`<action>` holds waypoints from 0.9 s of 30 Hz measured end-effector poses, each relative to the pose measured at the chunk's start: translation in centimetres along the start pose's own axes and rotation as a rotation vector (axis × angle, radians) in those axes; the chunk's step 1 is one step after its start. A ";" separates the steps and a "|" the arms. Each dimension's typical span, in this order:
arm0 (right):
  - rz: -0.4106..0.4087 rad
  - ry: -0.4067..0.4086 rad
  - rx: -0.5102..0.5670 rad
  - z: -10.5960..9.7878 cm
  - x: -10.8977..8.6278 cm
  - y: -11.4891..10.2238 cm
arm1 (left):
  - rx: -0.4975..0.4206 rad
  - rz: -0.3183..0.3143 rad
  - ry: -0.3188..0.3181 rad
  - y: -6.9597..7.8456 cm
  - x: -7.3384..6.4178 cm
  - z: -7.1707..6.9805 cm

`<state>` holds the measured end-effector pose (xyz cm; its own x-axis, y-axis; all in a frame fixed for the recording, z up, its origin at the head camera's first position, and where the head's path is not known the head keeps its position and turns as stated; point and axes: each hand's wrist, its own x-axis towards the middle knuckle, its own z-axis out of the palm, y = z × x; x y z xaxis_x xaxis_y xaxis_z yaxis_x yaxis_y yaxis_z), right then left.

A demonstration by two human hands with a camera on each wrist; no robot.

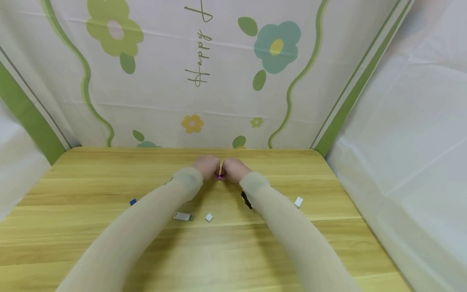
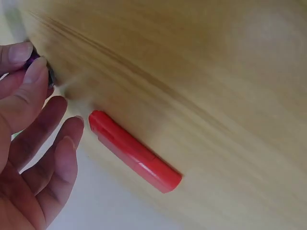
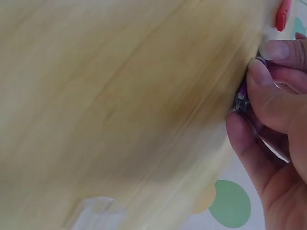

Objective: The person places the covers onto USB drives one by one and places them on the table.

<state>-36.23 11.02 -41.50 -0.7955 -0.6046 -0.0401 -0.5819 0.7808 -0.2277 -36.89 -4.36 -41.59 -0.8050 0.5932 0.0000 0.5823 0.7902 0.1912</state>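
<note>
At the far middle of the table, my left hand and right hand meet knuckle to knuckle. Between them is a small purple USB stick, mostly covered by fingers. In the left wrist view, thumb and forefinger pinch the purple stick, while the other fingers curl loosely. The right wrist view shows the right thumb and fingers pinching the stick's end, with a metallic part visible. A red plastic stick with a seam lies on the table near the left fingertips.
A white USB stick with its metal plug bare lies nearer, beside a small white cap. Another white piece is at the right, a blue piece at the left. Something clear lies on the table. A patterned curtain hangs behind.
</note>
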 end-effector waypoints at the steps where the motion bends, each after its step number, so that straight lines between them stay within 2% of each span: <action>1: -0.001 0.012 -0.009 0.0 0.0 -0.1 | 0.011 -0.001 0.002 0.1 0.0 -0.1; 8: 0.014 0.072 -0.027 0.1 -0.2 -0.8 | 0.069 -0.006 -0.009 0.7 -0.3 -0.8; 15: 0.070 0.009 0.004 -0.1 -0.6 -0.9 | 0.078 -0.025 -0.028 1.1 -0.3 -0.8; 20: 0.078 -0.005 0.017 -0.2 -0.9 -1.0 | 0.079 -0.038 -0.009 1.3 -0.6 -0.5; 23: 0.087 -0.018 0.025 -0.1 -1.1 -1.2 | 0.061 -0.027 0.007 1.4 -0.9 -0.5; 27: 0.095 -0.049 0.034 -0.5 -1.3 -1.5 | -0.033 -0.033 -0.025 1.0 -1.3 -0.8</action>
<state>-34.36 10.70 -40.63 -0.8372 -0.5356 -0.1106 -0.4974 0.8298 -0.2532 -35.36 -4.46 -40.67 -0.8202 0.5713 -0.0311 0.5514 0.8038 0.2231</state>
